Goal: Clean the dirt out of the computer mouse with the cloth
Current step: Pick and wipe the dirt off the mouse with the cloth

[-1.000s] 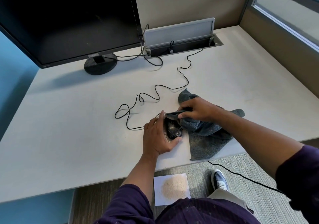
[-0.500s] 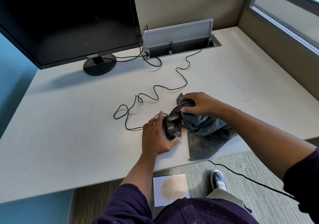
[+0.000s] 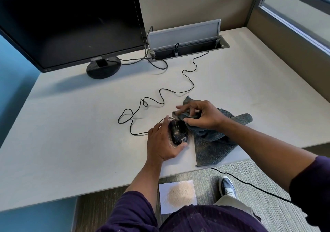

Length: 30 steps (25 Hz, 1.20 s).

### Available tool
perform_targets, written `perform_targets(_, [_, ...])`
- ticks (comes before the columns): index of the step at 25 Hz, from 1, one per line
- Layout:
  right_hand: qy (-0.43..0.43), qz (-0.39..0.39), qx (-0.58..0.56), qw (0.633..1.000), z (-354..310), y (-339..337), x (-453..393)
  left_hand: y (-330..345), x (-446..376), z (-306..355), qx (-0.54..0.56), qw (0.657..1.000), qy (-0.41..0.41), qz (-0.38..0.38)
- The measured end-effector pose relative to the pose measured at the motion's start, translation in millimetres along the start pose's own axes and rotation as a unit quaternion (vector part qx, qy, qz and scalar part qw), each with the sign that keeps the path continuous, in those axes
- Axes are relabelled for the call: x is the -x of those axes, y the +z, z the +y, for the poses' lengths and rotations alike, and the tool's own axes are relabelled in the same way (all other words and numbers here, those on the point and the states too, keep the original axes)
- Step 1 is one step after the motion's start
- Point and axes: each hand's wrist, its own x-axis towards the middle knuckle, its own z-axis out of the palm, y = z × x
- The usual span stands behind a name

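we see a big pale desk (image 3: 75,129) filling most of the view, w/ a dark monitor (image 3: 69,22) standing at its far left on a round base. behind the desk's middle an open cable tray (image 3: 187,47) sits w/ its lid tipped up, and a thin black cord (image 3: 178,92) snakes from it across the top down to the mouse. near the front edge, right of centre, a grey cloth (image 3: 214,147) lies rumpled, one flat corner reaching the desk lip, its upper part bunched up. our right hand (image 3: 201,117) is clenched on that bunched part, thumb & fingers pinching a wad of it just beside the front of the mouse; whether the wad actually touches the mouse we can't tell. our left hand (image 3: 162,142) wraps the black mouse (image 3: 178,133) from its left side, fingers along the far edge, thumb at the near end, holding it down on the desk. the mouse sits btwn both hands, close to the front edge, w/ pale specks on its rear half. below the desk, on the carpet, a white sheet (image 3: 178,196) carries a small heap of tan grit, and a shoe (image 3: 228,187) shows just to its right.
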Motion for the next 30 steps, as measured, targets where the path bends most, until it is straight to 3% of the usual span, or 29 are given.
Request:
perform_targets(3, [0.059,0.0,-0.003,0.998,3.6,4.9,-2.1,0.5,-0.1,0.6,-0.002,1.0,-0.001,-0.004])
perform_targets(7, [0.059,-0.015,0.189,0.98,9.4,1.1,2.0,0.7,-0.7,0.4,-0.001,1.0,-0.002,-0.008])
perform_targets(13, [0.094,-0.134,0.462,0.872,16.2,-5.4,5.4,0.2,0.1,0.4,0.006,1.0,0.003,-0.002])
perform_targets(16, [0.09,-0.13,0.412,0.897,12.9,2.1,-3.6,-0.7,0.5,1.0,0.004,1.0,0.0,-0.006])
perform_targets(19, [0.094,-0.056,0.341,0.934,10.2,8.2,-13.0,-2.5,0.5,1.4,0.006,1.0,-0.001,-0.008])
perform_targets(23, [0.084,0.009,0.341,0.936,10.9,18.4,-18.1,-3.5,0.3,2.8,0.009,1.0,-0.002,-0.007])
perform_targets(27, [0.092,-0.085,0.362,0.924,14.7,30.7,-15.9,-3.6,0.1,2.3,0.006,1.0,-0.001,-0.009])
perform_targets(30, [0.074,-0.151,0.308,0.936,14.5,21.7,-11.6,-2.7,-0.9,2.1,0.004,1.0,-0.003,-0.011])
